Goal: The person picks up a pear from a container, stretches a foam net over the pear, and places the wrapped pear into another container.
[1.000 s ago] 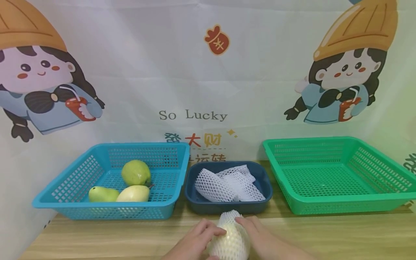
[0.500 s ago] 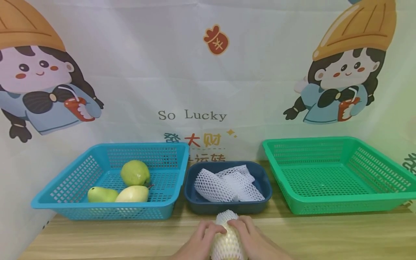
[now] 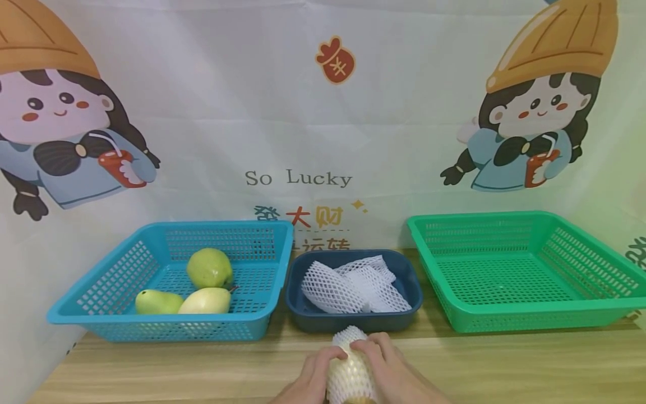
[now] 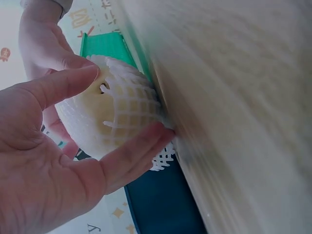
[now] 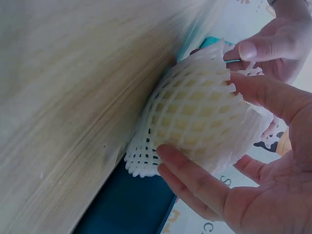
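Observation:
A pale yellow pear (image 4: 99,108) sits in a white foam net (image 5: 192,109) on the table, close to the front. My left hand (image 3: 314,377) grips it from the left, thumb near the dark dimple at the uncovered end in the left wrist view. From the right, my right hand (image 3: 396,373) holds the netted pear, fingers and thumb bent around the mesh. The net's loose far end juts toward the navy tray. Part of the pear is hidden by the hands and net.
A blue basket (image 3: 171,318) at left holds several pears (image 3: 210,268). The navy tray (image 3: 353,322) behind my hands contains loose white foam nets (image 3: 333,289). A green basket (image 3: 545,308) stands at right, and a printed cloth (image 3: 404,129) hangs behind.
The netted pear has shifted slightly left and turned, showing its uncovered end toward me. Both hands have moved closer together around it, the right one most. Baskets and tray stay put.

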{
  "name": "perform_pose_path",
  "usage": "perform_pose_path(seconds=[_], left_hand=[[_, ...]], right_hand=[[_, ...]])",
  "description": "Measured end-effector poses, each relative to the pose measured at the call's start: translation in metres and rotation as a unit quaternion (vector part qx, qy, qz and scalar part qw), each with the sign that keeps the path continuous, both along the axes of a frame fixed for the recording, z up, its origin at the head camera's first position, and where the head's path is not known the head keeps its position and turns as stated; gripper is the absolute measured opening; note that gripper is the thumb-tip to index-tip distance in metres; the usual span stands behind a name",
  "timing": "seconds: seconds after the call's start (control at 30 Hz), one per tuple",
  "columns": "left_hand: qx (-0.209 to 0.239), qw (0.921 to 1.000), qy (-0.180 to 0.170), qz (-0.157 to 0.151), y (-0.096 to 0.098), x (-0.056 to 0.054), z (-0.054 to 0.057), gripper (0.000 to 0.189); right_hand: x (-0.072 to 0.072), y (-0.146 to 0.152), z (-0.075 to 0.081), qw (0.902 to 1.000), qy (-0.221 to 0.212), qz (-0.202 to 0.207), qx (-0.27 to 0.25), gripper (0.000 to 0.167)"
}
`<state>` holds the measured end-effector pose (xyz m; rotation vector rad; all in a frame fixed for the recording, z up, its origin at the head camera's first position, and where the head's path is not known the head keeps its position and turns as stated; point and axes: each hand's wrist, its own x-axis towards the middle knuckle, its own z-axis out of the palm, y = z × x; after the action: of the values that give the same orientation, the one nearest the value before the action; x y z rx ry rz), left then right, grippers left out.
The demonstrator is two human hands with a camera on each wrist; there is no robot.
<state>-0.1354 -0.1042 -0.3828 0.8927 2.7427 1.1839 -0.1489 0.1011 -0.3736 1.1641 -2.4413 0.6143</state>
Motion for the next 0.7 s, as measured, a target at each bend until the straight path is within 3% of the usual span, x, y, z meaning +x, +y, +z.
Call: perform_pose_path(seconds=[0.13,0.23,0.3,0.4,0.6,0.7], left_hand=[[0.044,0.9972,-0.036,-0.049,-0.005,-0.009,-0.003,0.067],[0.052,0.9951,-0.02,-0.081,-0.008,-0.013,-0.005,0.068],[0.051,0.9951,-0.016,-0.083,-0.008,-0.013,-0.005,0.067],[0.036,0.9976,-0.009,-0.059,-0.005,-0.011,-0.003,0.068],[-0.032,0.9989,-0.017,0.03,0.001,0.001,0.01,0.069],[-0.033,0.9984,-0.015,0.045,0.001,0.004,0.015,0.065]], right_hand=[[0.0,0.0,-0.001,1.0,-0.002,-0.006,-0.006,0.076],[0.001,-0.001,-0.002,0.9997,-0.018,-0.013,-0.008,0.075],[0.001,-0.001,-0.003,0.9994,-0.027,-0.018,-0.011,0.074],[0.002,-0.001,-0.004,0.9991,-0.028,-0.022,-0.021,0.073],[0.002,-0.003,0.0,0.9983,-0.017,-0.011,-0.055,0.073],[0.0,-0.005,0.002,0.9973,0.004,-0.003,-0.074,0.07]])
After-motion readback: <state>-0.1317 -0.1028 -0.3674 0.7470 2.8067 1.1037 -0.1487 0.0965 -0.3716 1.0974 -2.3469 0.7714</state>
